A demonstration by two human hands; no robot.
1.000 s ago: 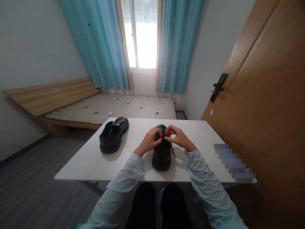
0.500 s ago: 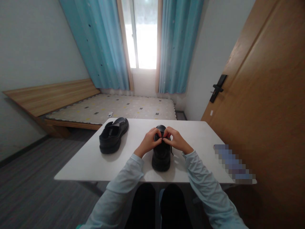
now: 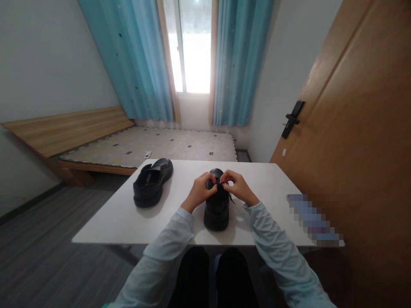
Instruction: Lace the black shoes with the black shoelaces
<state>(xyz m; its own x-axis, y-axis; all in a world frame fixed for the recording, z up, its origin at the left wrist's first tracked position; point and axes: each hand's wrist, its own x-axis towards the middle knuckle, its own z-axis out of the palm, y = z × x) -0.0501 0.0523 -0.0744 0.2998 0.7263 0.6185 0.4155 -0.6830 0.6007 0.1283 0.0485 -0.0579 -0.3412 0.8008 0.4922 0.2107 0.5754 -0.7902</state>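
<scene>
A black shoe (image 3: pixel 216 217) stands on the white table straight in front of me, toe pointing away. My left hand (image 3: pixel 202 189) is closed in a pinch at the left of its lacing. From the right, my right hand (image 3: pixel 239 187) pinches at the same spot, fingertips close to the left ones. Between them runs a black shoelace (image 3: pixel 231 199), one loose end hanging off the shoe's right side. The fingers hide part of the lacing. To the left lies a second black shoe (image 3: pixel 150 184), its opening facing up.
The white table (image 3: pixel 122 226) carries both shoes. A blurred-out flat item (image 3: pixel 314 220) lies at its right edge. Behind are a bed (image 3: pixel 180 143) with a small white object (image 3: pixel 148 154) on it and blue curtains (image 3: pixel 141 64); a wooden door (image 3: pixel 359 128) is at right.
My fingertips have drawn slightly apart at the lacing, and more of the black lace shows between them. The shoes stay in place.
</scene>
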